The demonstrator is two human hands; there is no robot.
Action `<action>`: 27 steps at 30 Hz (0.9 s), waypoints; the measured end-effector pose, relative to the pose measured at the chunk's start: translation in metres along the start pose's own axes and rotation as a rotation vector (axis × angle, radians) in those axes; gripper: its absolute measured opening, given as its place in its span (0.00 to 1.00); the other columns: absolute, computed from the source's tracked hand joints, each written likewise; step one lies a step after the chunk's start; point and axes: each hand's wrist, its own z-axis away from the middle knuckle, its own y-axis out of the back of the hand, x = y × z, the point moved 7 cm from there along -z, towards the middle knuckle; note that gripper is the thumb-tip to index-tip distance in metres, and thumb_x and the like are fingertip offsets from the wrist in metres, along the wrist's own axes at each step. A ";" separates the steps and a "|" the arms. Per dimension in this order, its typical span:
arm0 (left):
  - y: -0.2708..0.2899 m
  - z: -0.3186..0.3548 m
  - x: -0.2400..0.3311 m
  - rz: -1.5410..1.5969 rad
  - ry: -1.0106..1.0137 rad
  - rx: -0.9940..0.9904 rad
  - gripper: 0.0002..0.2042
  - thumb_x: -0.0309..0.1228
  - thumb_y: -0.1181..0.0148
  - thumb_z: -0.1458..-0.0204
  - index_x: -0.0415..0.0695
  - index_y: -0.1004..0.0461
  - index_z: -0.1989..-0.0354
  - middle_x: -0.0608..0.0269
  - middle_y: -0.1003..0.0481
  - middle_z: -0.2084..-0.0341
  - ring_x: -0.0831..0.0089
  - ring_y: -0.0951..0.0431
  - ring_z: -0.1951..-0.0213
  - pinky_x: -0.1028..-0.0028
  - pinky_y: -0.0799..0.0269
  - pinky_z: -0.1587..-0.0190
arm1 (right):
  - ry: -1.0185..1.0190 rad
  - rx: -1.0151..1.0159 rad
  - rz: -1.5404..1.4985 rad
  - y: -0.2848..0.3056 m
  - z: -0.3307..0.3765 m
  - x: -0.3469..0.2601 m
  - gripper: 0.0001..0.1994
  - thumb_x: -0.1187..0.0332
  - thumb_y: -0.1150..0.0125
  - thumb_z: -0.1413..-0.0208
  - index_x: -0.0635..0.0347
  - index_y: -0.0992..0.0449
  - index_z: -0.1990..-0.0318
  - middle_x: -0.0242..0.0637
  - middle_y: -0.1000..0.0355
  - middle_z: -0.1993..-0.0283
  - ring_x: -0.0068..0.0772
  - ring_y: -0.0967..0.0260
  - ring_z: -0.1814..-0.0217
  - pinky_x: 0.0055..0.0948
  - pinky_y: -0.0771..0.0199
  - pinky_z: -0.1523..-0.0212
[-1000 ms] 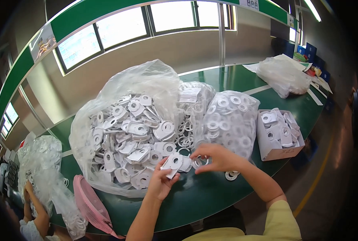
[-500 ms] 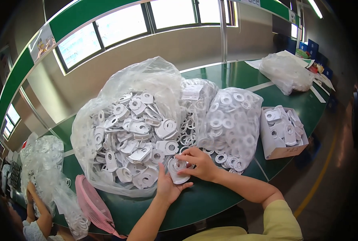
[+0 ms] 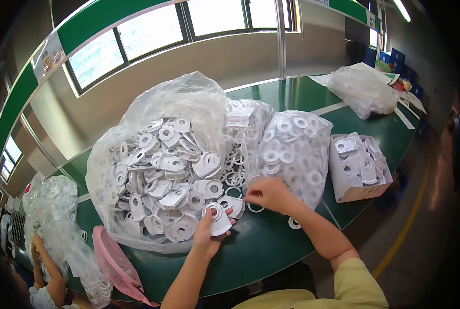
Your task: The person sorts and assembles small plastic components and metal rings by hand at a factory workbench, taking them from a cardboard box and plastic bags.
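Note:
My left hand (image 3: 205, 238) is closed on a white plastic plate (image 3: 220, 224) with a round opening, thumb on its left edge and fingers beneath. Just behind it, another white plate (image 3: 234, 205) lies at the pile's edge. To the right, my right hand (image 3: 271, 195) hovers in front of the bag of rings with its fingers curled together, slightly blurred; whatever is between the fingertips is hidden. White rings (image 3: 256, 208) lie on the table below those fingertips. A big open clear bag (image 3: 103, 170) holds a heap of similar white plates (image 3: 163, 170).
A clear bag of white rings (image 3: 291, 149) stands at right, beside a white box (image 3: 361, 193) of white parts. A crumpled bag (image 3: 361, 90) lies far right on the green table (image 3: 261, 262). A pink mesh item (image 3: 117, 262) and a co-worker's arm (image 3: 49, 262) are at left.
My right hand has left the plate and moved right toward the rings. My left hand keeps holding the plate, now tilted up a little. The whole view has shifted slightly.

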 end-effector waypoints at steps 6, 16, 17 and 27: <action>-0.003 0.002 0.004 0.046 0.006 0.000 0.13 0.41 0.57 0.41 0.47 0.37 0.54 0.52 0.28 0.56 0.61 0.24 0.60 0.70 0.24 0.70 | -0.137 -0.399 0.192 -0.028 0.015 0.009 0.15 0.54 0.35 0.57 0.59 0.22 0.75 0.39 0.28 0.78 0.36 0.32 0.77 0.29 0.34 0.73; -0.021 0.007 -0.005 -0.194 0.040 -0.155 0.27 0.15 0.53 0.56 0.40 0.45 0.43 0.51 0.32 0.52 0.56 0.27 0.53 0.67 0.23 0.59 | -0.308 0.022 -0.805 -0.012 0.004 -0.007 0.08 0.68 0.35 0.52 0.63 0.23 0.67 0.26 0.27 0.76 0.11 0.35 0.76 0.13 0.38 0.78; -0.023 0.008 -0.006 -0.212 0.042 -0.173 0.27 0.14 0.55 0.57 0.38 0.45 0.44 0.51 0.32 0.52 0.55 0.27 0.52 0.67 0.23 0.58 | -0.278 0.006 -0.820 -0.022 0.004 -0.007 0.11 0.66 0.36 0.52 0.64 0.24 0.65 0.28 0.28 0.78 0.13 0.35 0.77 0.15 0.37 0.79; -0.030 0.011 -0.006 -0.228 0.051 -0.192 0.27 0.15 0.56 0.56 0.40 0.47 0.42 0.50 0.33 0.51 0.56 0.26 0.53 0.67 0.23 0.57 | -0.250 0.116 -0.594 -0.030 0.008 -0.008 0.13 0.63 0.39 0.49 0.65 0.27 0.75 0.34 0.28 0.81 0.17 0.35 0.83 0.18 0.38 0.82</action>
